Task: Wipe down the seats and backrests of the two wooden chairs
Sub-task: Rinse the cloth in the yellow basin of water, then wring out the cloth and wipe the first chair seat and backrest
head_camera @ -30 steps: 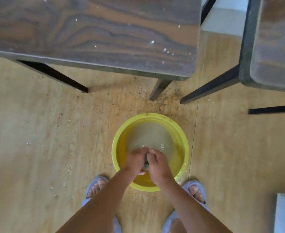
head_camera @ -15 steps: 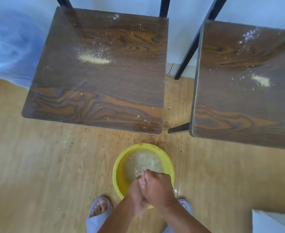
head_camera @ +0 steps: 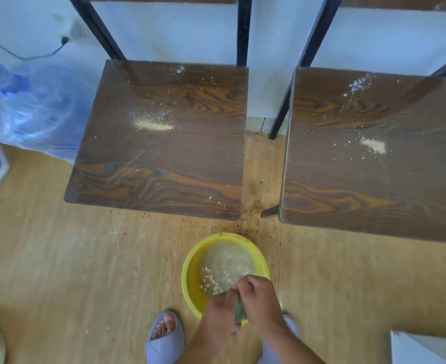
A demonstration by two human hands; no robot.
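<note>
Two wooden chairs with black metal frames stand side by side against the wall. The left chair seat [head_camera: 159,153] and the right chair seat [head_camera: 369,164] both carry pale crumbs and powder. On the floor in front of them sits a yellow basin [head_camera: 190,279] of cloudy water. My left hand [head_camera: 220,311] and my right hand [head_camera: 260,298] are pressed together over the basin's near rim, both closed on a small grey-green cloth [head_camera: 239,312], of which only a strip shows between them.
Crumbs litter the wooden floor [head_camera: 85,271] between the chairs and basin. A blue plastic bag [head_camera: 38,111] lies at the left by the wall. A white object [head_camera: 426,348] fills the bottom right corner. My slippered left foot [head_camera: 165,334] stands beside the basin.
The view has tilted upward, bringing both seats and the backrest posts into sight. My hands have risen from the water to the basin's near rim, still squeezing the cloth.
</note>
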